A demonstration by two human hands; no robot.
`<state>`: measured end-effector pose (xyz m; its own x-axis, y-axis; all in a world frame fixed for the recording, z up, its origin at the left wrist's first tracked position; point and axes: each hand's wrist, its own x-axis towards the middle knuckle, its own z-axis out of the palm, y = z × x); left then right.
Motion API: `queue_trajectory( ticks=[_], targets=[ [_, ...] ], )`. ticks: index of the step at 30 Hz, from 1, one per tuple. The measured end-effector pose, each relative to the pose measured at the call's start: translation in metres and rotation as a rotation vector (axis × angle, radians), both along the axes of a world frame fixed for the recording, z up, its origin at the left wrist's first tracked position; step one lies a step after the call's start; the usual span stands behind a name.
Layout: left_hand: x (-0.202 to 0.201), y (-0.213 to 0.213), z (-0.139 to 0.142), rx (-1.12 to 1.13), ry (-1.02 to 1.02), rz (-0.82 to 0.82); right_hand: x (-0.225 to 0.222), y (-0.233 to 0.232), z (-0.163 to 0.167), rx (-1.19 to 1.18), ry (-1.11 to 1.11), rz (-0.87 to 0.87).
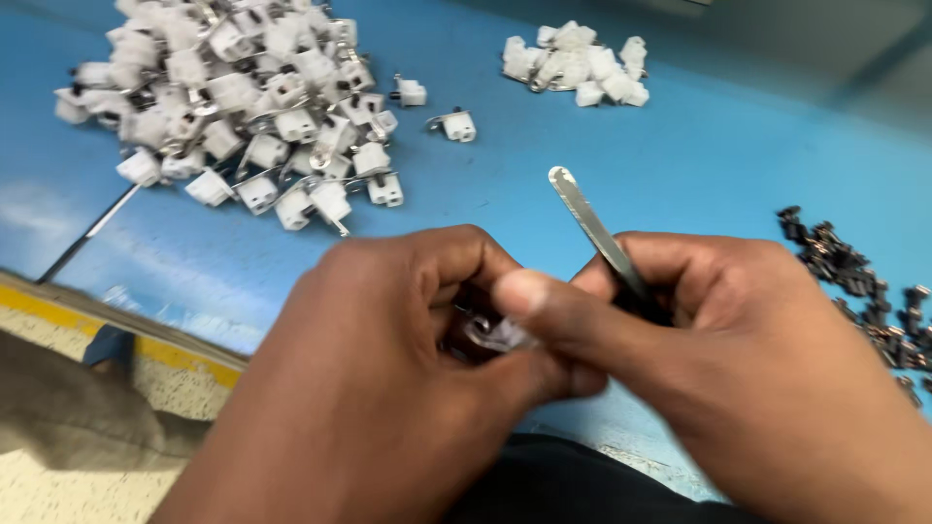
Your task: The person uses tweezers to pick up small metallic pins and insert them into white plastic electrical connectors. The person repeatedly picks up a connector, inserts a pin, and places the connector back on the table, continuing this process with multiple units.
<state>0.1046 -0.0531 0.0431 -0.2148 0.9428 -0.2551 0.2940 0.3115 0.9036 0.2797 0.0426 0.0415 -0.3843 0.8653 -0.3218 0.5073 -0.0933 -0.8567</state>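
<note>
Far left there's a thin dark rod [85, 236] lying slanted on the blue table [699, 155], running down toward the yellow strip [116, 335] along the table's front edge. Just past its upper end sits the big heap of white plastic blocks [233, 97], each with little metal clips sticking out, all jumbled together. Two loose ones [442, 112] sit apart, just off the heap's right side.

Moving in, the left hand [388, 388] is curled up in the lower middle, fingers folded tight around a small shiny metal piece [490, 333]. You only get a glimpse of that piece in the gap between the two hands, right where the thumbs meet, so I can't tell its exact shape. It's a bit blurry too.

The right hand [738, 369] presses up against the left, thumb laid across the metal piece, and the fingers are pinched on a flat, silver metal tool [594, 228] that pokes up and leftward out of the fist, with a rounded tip.

Up top, right of centre, there's a smaller pile of white blocks [578, 63], well apart from the big one. Then at the far right edge is a scatter of small dark metal parts [864, 286], near the right wrist. No labels or packaging that I can make out anywhere.
</note>
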Motion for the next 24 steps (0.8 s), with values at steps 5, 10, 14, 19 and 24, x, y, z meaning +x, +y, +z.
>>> queue_trajectory(
  ticks=[5,10,14,19,24],
  targets=[
    [-0.010,0.008,0.000,0.083,-0.286,-0.037,0.070,0.064,-0.045,0.424,-0.418,-0.294],
    [-0.009,0.017,-0.002,0.128,-0.387,-0.151,0.114,0.120,-0.078,0.795,-0.723,-0.047],
    [-0.003,0.027,0.006,0.221,-0.437,-0.203,0.128,0.122,-0.089,0.564,-0.697,-0.141],
    [0.008,0.038,0.008,0.341,-0.264,-0.154,0.094,0.105,-0.050,0.211,-0.173,-0.281],
    [0.005,0.040,0.007,0.169,0.033,-0.031,0.063,0.059,-0.006,0.065,0.294,-0.099]
  ],
)
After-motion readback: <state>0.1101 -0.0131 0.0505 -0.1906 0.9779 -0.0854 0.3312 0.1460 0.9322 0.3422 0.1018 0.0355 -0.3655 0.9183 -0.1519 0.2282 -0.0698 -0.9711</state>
